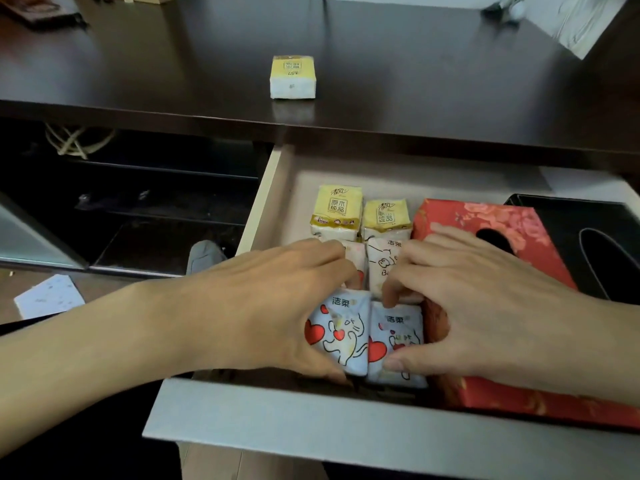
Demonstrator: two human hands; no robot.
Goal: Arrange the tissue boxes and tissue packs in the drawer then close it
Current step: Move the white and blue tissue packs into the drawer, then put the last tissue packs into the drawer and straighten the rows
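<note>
Reaching into the open drawer (263, 202), both hands are seen from the head view. The left hand (263, 306) is curled around the left pale-blue heart pack (341, 332), its grip closed on it with thumb at the near edge and fingers over the far edge. The right hand (485, 306) is likewise pinched on the right pale-blue heart pack (398, 341), touching its neighbour. Behind these, two white cartoon packs (382, 263) are partly hidden by the fingers, and two yellow packs (337, 211) are stood side by side further back. A red floral tissue box (485, 216) is laid just beside the packs, under the right wrist, with a black tissue box (588, 230) at its right. One yellow pack (293, 77) is left on the dark bench (415, 81), well apart from the drawer.
</note>
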